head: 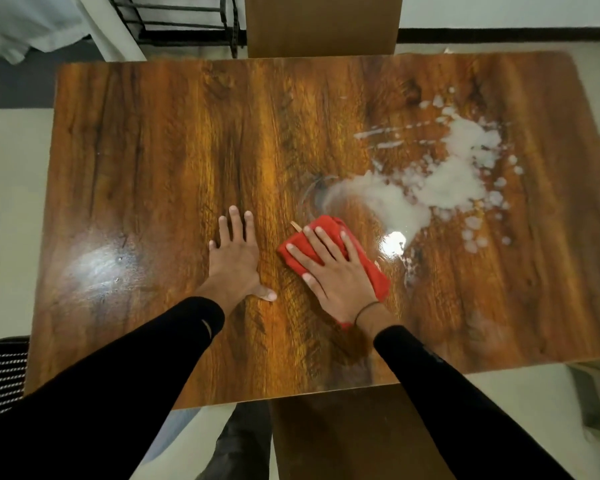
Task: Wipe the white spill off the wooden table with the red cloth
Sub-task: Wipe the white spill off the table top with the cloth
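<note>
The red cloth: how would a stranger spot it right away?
Find the wooden table filling the view. Near its front middle, the right hand presses flat on the red cloth, beside the white spill. It is the only bright red thing there.

On the table (153,168), the left hand (236,258) lies flat left of the cloth (326,230) under the right hand (336,275), the spill (447,181) far-right of both.

Pale floor (11,188). Brown chair back (321,24) at far side. Black metal rack (184,19) behind. White wall (510,10).
</note>
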